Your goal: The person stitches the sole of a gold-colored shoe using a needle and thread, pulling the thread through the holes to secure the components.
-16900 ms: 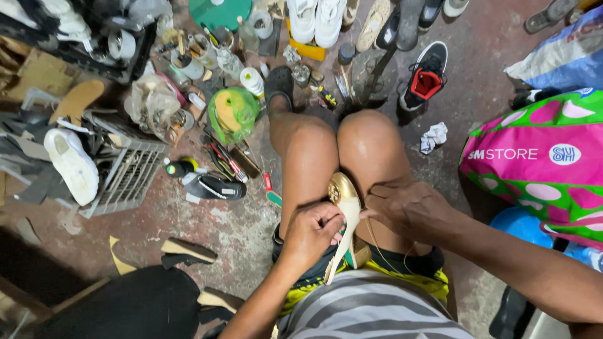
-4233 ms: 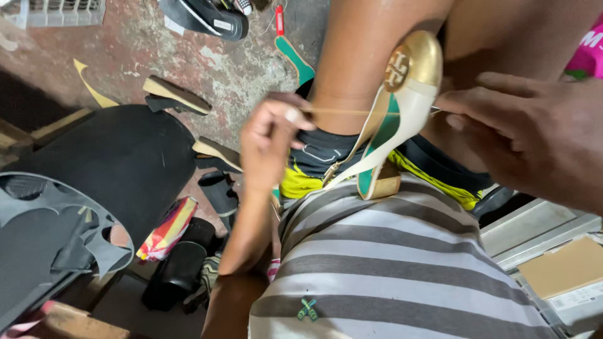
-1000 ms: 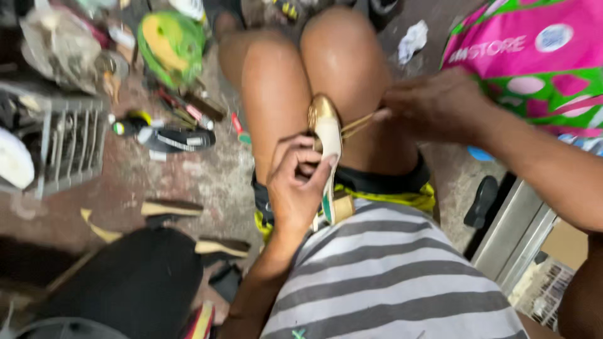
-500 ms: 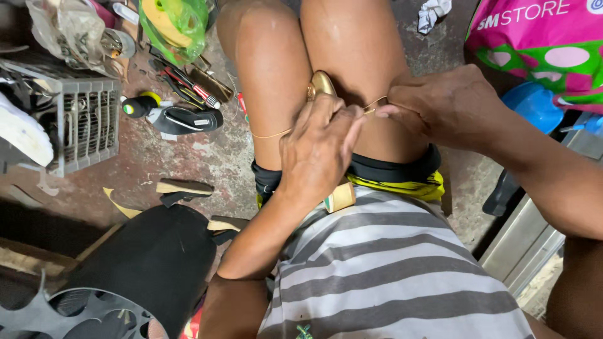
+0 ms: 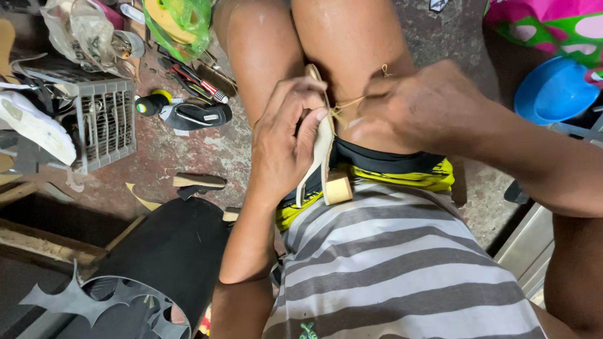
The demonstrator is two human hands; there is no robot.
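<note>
Head view — your right hand [image 5: 418,107] has closed in on your left hand [image 5: 286,141], fingers pinching the thread [image 5: 347,103] short and taut, left fingers gripping the heeled shoe [image 5: 323,147] — stitch likely drawn tight.

The shoe [image 5: 322,147] is a pale, cream-coloured heeled sandal, stood on edge between the thighs with its toe pointing away and its block heel [image 5: 338,187] — a light wooden-looking cube — nearest the body, against the yellow-and-black shorts. Its sole shows as a thin, curved strip; the upper part is mostly hidden. A tan thread [image 5: 349,102] runs taut from the shoe's edge toward the right — short, thin, with a small loose curl of it showing higher up on the thigh.
</note>
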